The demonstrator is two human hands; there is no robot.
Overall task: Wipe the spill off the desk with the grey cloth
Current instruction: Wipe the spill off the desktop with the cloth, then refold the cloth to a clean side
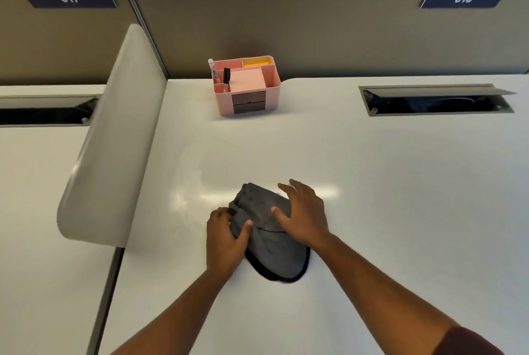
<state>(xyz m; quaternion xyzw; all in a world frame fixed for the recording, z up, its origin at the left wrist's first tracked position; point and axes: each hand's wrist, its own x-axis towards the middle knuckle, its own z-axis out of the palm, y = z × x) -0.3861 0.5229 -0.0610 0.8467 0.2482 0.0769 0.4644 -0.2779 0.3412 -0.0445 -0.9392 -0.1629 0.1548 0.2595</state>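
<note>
The grey cloth, edged in black, lies bunched on the white desk near the front middle. My left hand grips the cloth's left side, thumb on top and fingers curled at its edge. My right hand rests flat on the cloth's right side with fingers spread and straight. Shiny patches lie on the desk just beyond the cloth; I cannot tell a spill from glare.
A pink desk organiser with markers stands at the back of the desk. An open cable hatch sits at the back right. A curved beige divider bounds the desk on the left.
</note>
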